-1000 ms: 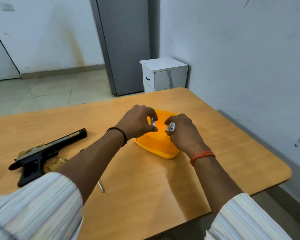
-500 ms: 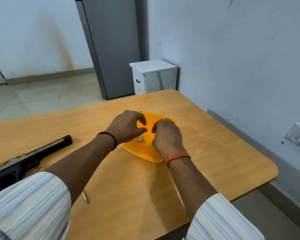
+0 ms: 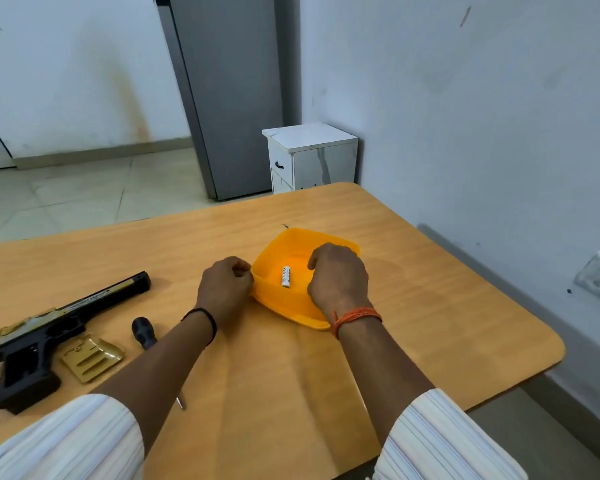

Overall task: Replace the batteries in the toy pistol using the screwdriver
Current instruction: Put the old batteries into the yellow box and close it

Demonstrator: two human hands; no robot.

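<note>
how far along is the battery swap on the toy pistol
Done: the gold cover lies off beside the toy pistol; one battery sits in the orange container. In hand: both hands are at the container. Left: loading batteries, refitting the cover with the screwdriver.

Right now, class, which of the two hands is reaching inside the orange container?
The right hand, with the orange thread at its wrist, reaches into the orange container. The left hand stays outside, at its near-left rim.
</note>
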